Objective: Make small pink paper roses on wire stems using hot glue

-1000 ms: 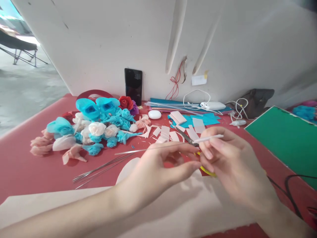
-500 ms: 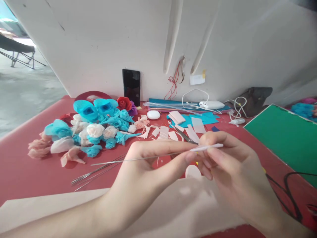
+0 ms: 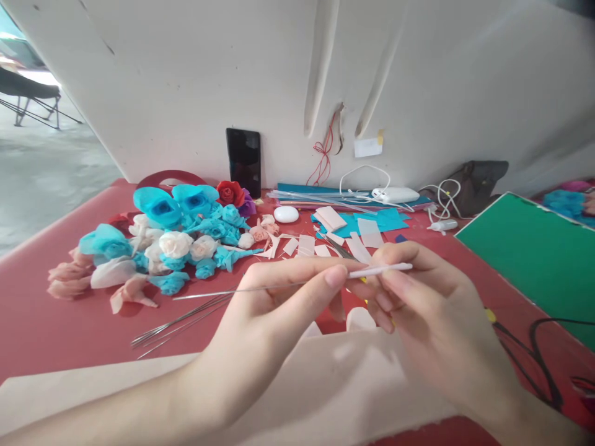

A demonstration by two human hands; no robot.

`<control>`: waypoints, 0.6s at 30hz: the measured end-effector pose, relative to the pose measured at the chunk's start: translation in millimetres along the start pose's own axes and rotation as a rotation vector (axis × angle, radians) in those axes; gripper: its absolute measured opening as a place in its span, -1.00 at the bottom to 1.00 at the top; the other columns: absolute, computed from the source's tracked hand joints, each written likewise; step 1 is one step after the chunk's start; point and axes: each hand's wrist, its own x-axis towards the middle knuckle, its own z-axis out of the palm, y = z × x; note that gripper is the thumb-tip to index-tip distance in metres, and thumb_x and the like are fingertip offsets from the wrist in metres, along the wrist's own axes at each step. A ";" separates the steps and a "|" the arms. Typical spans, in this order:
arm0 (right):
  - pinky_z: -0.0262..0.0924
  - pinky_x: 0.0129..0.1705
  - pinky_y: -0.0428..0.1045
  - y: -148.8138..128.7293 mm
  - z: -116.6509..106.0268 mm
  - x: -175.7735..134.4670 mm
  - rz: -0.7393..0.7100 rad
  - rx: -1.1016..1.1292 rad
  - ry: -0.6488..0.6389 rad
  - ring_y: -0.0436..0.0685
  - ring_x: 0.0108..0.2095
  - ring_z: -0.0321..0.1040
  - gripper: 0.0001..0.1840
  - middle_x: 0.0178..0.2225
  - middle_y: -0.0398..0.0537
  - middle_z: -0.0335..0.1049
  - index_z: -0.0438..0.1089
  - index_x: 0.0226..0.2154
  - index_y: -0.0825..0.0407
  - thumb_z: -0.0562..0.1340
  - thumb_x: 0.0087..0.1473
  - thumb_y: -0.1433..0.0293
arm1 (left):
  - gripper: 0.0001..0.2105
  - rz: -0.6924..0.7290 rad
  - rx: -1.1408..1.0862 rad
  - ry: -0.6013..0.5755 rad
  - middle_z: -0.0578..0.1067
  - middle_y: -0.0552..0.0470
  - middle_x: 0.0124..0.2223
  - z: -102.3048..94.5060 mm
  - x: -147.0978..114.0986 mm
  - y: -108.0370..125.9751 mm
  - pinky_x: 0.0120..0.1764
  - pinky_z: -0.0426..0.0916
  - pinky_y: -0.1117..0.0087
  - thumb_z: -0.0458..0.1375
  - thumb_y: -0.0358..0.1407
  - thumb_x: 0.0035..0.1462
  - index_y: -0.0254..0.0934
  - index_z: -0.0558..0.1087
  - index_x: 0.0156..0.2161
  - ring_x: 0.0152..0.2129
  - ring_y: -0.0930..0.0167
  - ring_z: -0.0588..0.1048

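Observation:
My left hand (image 3: 283,310) pinches a thin metal wire (image 3: 204,295) between thumb and forefinger; its bare end sticks out to the left. A pale strip of paper or cloth (image 3: 372,271) is wrapped tightly round the wire's right end. My right hand (image 3: 427,310) has thumb and forefinger closed on this wrapped strip. Under the hands lies a large pale sheet (image 3: 279,396), with a small rounded pale piece (image 3: 361,319) at its far edge. Scissors (image 3: 341,249) lie partly hidden behind my fingers. Several loose wires (image 3: 179,319) rest to the left.
Blue, white and pink handmade flowers (image 3: 174,244) are heaped on the red table (image 3: 28,334) at left. A phone (image 3: 244,162) leans on the wall. Pale cut pieces (image 3: 305,245), blue sheets (image 3: 383,220) and a white glue gun (image 3: 395,195) lie behind. At right are a green board (image 3: 530,260) and black cables (image 3: 530,365).
My left thumb has straightened and shifted up and left along the wire. The pale strip now looks narrower and more tightly rolled. Both hands stay close together.

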 end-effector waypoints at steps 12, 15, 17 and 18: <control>0.17 -0.63 -0.30 0.2 0.3 1.8 -0.024 -0.016 0.009 -0.15 -0.61 0.17 -0.93 -0.60 -0.24 0.18 0.37 -0.50 -0.01 0.25 -0.01 0.41 | -0.77 -0.086 -0.103 -0.026 0.48 0.12 -0.45 -2.7 1.6 -6.1 -0.31 0.33 0.62 0.03 -0.33 0.21 -0.15 0.53 -0.16 -0.46 0.55 0.41; 0.16 -0.63 -0.30 1.6 -1.4 2.8 -0.029 -0.014 0.003 -0.15 -0.61 0.17 -0.95 -0.60 -0.24 0.19 0.38 -0.48 -0.03 0.26 -0.01 0.39 | -0.76 -0.087 -0.078 -0.015 0.44 0.11 -0.49 -3.6 1.0 -6.3 -0.29 0.33 0.58 0.01 -0.32 0.22 -0.17 0.53 -0.17 -0.47 0.53 0.40; 0.17 -0.62 -0.30 3.0 -3.5 3.1 -0.021 -0.028 -0.025 -0.16 -0.61 0.17 -0.98 -0.58 -0.24 0.21 0.39 -0.44 -0.06 0.26 0.00 0.37 | -0.75 -0.075 -0.075 -0.021 0.45 0.10 -0.48 -3.6 1.4 -5.5 -0.29 0.33 0.57 0.00 -0.33 0.23 -0.18 0.54 -0.18 -0.47 0.53 0.40; 0.17 -0.61 -0.31 3.6 -4.5 3.0 -0.024 -0.037 -0.037 -0.16 -0.60 0.18 -0.99 -0.57 -0.24 0.23 0.40 -0.43 -0.08 0.26 0.01 0.36 | -0.74 -0.069 -0.077 -0.024 0.47 0.10 -0.47 -3.4 1.7 -5.0 -0.29 0.33 0.57 -0.01 -0.33 0.23 -0.18 0.55 -0.19 -0.47 0.53 0.40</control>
